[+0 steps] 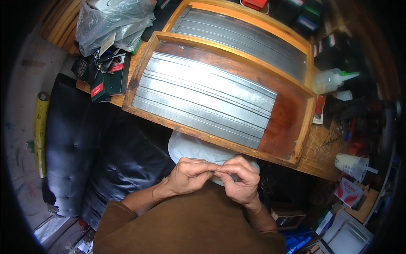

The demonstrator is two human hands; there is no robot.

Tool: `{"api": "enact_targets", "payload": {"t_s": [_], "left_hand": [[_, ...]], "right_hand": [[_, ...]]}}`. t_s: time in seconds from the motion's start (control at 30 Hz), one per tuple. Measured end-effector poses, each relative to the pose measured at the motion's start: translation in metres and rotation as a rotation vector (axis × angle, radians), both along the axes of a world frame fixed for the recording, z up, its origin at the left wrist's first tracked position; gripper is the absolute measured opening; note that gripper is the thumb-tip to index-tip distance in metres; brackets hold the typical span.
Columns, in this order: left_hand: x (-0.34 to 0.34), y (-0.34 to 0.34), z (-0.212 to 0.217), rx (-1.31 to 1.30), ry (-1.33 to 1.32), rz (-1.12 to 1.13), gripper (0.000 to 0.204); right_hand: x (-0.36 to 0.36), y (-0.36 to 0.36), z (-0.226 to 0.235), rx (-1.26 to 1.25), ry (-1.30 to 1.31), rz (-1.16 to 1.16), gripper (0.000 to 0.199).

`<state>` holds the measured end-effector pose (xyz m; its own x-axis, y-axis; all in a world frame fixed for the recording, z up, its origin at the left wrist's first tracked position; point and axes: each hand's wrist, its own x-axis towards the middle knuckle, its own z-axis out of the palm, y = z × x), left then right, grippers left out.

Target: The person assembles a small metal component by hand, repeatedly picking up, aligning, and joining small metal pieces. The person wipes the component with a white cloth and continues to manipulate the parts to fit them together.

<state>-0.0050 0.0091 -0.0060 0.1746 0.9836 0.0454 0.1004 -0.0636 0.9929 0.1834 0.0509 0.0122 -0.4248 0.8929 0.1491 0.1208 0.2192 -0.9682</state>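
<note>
My left hand and my right hand meet in front of my chest, fingertips almost touching. Both are closed in a pinch. Between them shows a sliver of something small, thin and dark; the fingers cover most of it, and its kind cannot be told. Just beyond the hands is a wooden tray with a raised rim. Flat grey metal strips lie side by side in it, with dark gaps between some. Under the tray's near edge a white rounded surface shows behind my hands.
Behind it, a second wooden tray holds more metal strips. Clear plastic bags and dark green boxes sit at left. A green-tipped squeeze bottle and a plastic cup stand right. A black padded seat is at my left.
</note>
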Motion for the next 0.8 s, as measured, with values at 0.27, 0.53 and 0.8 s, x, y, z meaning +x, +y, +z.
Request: {"api": "enact_targets", "payload": {"t_s": [0.27,0.53,0.8], "left_hand": [[0.006,0.0,-0.003,0.013,-0.025,0.022,0.024],[0.004,0.001,-0.004,0.021,-0.01,-0.022,0.025],[0.008,0.003,-0.002,0.042,-0.022,-0.03,0.027]], "right_hand": [[0.007,-0.002,0.007,0.039,-0.043,-0.105,0.015],[0.159,0.02,0.09,0.242,-0.244,-0.778,0.008],[0.115,0.008,0.091,0.134,-0.302,-0.459,0.006]]}}
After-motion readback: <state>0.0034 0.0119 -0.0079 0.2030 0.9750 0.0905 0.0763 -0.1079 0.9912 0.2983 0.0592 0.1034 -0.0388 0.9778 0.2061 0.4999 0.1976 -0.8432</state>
